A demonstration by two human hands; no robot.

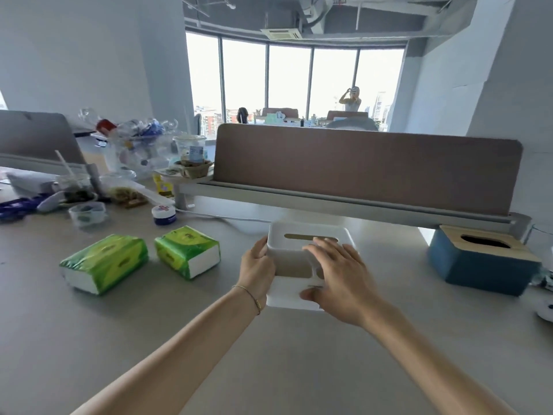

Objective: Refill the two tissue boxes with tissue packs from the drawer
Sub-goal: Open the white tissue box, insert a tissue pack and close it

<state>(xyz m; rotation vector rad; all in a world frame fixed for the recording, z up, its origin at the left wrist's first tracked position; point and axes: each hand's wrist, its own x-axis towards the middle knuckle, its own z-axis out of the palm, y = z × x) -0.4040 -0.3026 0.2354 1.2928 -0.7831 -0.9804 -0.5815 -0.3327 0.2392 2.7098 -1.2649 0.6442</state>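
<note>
Indoors, grey desk (299, 369); hands (302, 274) grip white tissue box (294, 250); windows (290, 76) behind.

Both bare arms reach forward to the white tissue box (302, 250). Left hand (258, 269) clasps its left side, fingers curled round the edge, a thin bracelet at the wrist. Right hand (336, 278) lies over its top, fingers spread, thumb against the near face.
</note>
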